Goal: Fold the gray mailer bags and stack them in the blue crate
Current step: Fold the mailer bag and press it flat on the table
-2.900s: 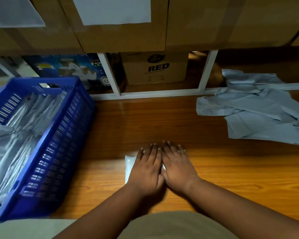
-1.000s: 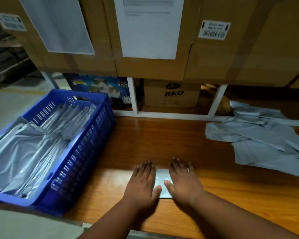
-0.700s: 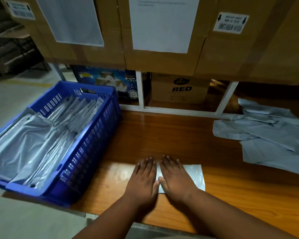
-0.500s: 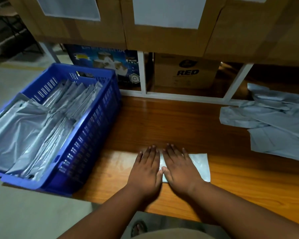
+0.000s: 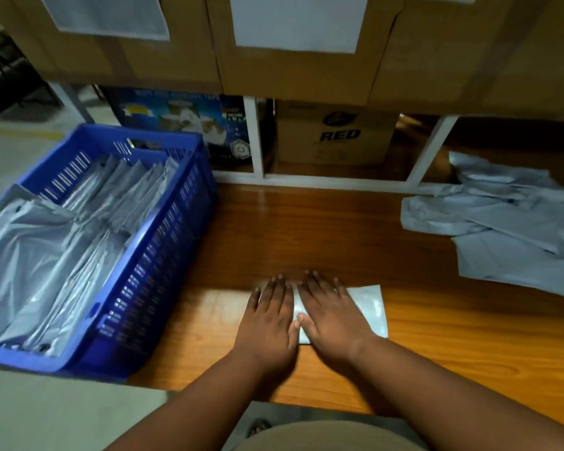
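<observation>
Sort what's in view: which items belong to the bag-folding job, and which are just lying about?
Part of the job:
- folded mailer bag, pressed flat under left hand and right hand
- blue crate with stacked folded bags
- pile of unfolded gray bags
- wooden table

Lying about:
- RED carton
- blue printed box
- large cardboard boxes

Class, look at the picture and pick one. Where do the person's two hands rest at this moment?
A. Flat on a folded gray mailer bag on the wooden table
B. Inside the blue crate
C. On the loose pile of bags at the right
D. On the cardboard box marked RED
A: the left hand and right hand lie side by side with straight fingers pressing the folded mailer bag on the wooden table.
</observation>
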`<action>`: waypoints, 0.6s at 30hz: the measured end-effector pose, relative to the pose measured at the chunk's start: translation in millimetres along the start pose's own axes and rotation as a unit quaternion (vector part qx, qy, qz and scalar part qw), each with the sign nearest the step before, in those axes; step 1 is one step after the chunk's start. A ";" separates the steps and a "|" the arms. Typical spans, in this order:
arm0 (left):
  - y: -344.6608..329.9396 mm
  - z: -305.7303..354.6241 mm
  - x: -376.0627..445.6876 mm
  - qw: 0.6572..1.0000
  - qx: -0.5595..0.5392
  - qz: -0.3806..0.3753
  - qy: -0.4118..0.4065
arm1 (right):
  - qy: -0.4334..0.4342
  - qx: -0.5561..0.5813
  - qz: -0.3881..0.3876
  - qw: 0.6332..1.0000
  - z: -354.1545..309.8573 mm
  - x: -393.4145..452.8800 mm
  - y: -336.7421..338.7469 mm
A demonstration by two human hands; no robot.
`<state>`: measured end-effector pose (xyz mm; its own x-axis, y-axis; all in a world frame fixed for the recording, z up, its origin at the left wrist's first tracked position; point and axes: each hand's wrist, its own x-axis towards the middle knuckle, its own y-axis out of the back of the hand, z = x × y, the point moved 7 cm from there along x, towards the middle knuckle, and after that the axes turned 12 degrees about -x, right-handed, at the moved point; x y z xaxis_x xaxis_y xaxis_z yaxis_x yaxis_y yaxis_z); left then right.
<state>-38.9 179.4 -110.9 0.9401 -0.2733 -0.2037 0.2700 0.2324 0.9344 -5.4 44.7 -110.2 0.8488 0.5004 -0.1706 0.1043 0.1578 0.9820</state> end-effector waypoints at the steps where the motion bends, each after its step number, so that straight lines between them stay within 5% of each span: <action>1: 0.3 0.7 -1.0 1.000 0.003 -0.003 0.001 | 0.003 0.008 -0.004 1.000 1.2 -2.5 1.7; 18: -9.6 7.3 13.1 0.999 0.005 0.046 -0.006 | -0.032 0.013 0.008 0.999 58.2 -33.2 -18.6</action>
<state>-30.7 166.8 -120.4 0.9581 -0.2631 -0.1131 0.1804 0.2481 0.9518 -5.4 -24.4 -118.1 0.8820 0.4466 -0.1503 0.1039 0.1269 0.9865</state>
